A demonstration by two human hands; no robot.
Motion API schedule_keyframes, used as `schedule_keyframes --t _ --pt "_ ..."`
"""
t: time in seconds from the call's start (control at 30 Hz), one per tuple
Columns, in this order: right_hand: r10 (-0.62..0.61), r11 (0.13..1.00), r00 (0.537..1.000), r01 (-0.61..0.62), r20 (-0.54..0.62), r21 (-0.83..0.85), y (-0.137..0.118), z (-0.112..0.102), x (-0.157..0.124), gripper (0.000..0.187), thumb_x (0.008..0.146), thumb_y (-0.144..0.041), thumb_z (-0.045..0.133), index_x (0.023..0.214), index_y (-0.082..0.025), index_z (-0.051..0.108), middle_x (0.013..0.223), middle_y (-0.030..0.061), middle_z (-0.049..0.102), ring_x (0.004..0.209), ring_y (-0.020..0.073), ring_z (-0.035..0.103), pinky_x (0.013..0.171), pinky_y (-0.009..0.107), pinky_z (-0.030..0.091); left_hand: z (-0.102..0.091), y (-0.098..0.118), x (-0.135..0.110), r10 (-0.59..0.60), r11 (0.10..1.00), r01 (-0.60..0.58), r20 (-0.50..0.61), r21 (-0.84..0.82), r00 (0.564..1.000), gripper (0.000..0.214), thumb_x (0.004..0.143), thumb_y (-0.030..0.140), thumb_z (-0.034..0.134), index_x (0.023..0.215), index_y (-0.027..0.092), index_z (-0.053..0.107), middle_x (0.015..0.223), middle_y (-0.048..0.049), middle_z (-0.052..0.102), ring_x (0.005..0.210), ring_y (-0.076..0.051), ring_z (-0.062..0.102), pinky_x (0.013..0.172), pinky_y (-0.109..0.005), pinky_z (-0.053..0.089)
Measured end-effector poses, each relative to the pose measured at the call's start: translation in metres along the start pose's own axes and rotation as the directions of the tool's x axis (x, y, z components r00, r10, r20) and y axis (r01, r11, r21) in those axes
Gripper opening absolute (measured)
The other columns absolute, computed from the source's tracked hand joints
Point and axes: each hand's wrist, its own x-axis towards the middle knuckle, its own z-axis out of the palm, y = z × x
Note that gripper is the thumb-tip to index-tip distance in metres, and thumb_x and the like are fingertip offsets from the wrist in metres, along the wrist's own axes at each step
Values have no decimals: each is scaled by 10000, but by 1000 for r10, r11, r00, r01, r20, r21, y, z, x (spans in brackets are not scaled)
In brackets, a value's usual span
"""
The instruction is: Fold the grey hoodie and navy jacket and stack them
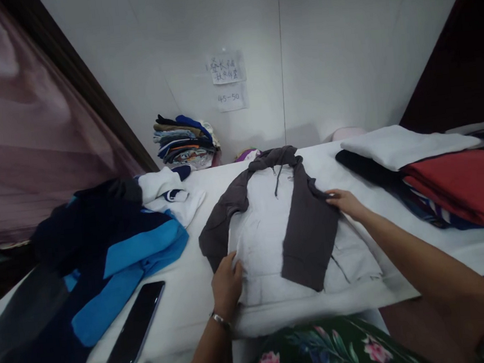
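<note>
A hooded jacket (266,219) with a pale body and dark grey hood and sleeves lies on the white-covered table in front of me. Its right-side sleeve is folded down across the body, while the other sleeve hangs out to the left. My left hand (227,281) has its fingers closed on the jacket's lower left edge, close to that sleeve's end. With thumb and fingers pinched, my right hand (346,203) grips the dark fabric at the outer edge of the folded sleeve. The pale side panel spreads out beneath it.
Dark and blue clothes (116,243) lie heaped on the left, near a phone (136,323). Folded garments (457,174) are stacked at the right. Another clothes pile (185,141) stands by the back wall, beneath paper signs (228,81). A pink curtain (20,122) hangs left.
</note>
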Motion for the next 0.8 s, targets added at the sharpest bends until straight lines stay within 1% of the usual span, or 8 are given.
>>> schedule_keyframes --t 0.1,0.27,0.4,0.47,0.53,0.63,0.7,0.8 --pt "156 921 965 -64 -212 385 2 -49 14 353 766 -229 560 1109 -158 604 801 38 665 674 155 620 655 278 506 1 -1 0 17 1000 -17 -24 -5 1000 341 892 265 464 1192 188 605 1178 -69 652 1070 -203 611 909 -311 472" --pt "311 900 877 -148 -365 410 28 -118 10 349 877 -223 368 1147 -121 565 885 129 662 691 165 625 629 304 477 3 -2 0 8 1000 -8 -43 5 999 340 888 264 471 1188 191 612 1192 -65 653 1096 -209 603 938 -321 462" --pt "321 930 815 -177 -482 321 54 -120 -13 347 836 -317 506 1108 -123 604 1152 228 616 976 252 606 762 358 470 1 0 1 3 1000 -2 -20 15 1000 353 897 278 452 1202 177 600 1214 -77 642 1110 -218 594 945 -325 454" --pt "211 966 819 -91 -534 242 59 -105 -32 359 812 -358 555 1095 -147 622 1224 198 598 1082 256 564 849 340 452 0 1 2 -7 1000 7 -11 18 1000 351 895 273 450 1201 187 598 1212 -71 643 1111 -219 593 945 -326 452" --pt "14 989 885 56 -466 136 54 -83 -58 383 806 -420 566 1095 -177 631 1148 133 650 1022 241 600 849 330 472 0 2 3 -14 1000 14 -4 17 1000 344 890 270 455 1193 203 601 1210 -59 645 1120 -217 589 956 -325 445" --pt "-172 984 981 168 -91 -54 35 -42 -107 469 824 -501 532 1173 -198 613 1015 91 694 845 229 657 765 357 526 -1 3 4 -18 1000 18 6 19 1000 343 886 274 459 1188 205 606 1222 -57 642 1132 -220 585 965 -327 441" --pt "-253 932 956 282 148 -227 22 -18 -137 534 818 -508 549 1268 -221 568 1165 98 658 983 254 643 859 388 515 -2 3 5 -16 1000 16 12 18 1000 347 881 271 464 1187 194 610 1221 -67 644 1122 -223 592 958 -329 449" --pt "-314 785 902 422 295 -453 13 6 -163 632 778 -499 591 1347 -236 509 1388 134 507 1233 336 503 985 498 437 -4 3 6 -14 1000 14 15 6 1000 357 874 261 475 1191 168 611 1218 -83 645 1115 -222 598 960 -325 453"
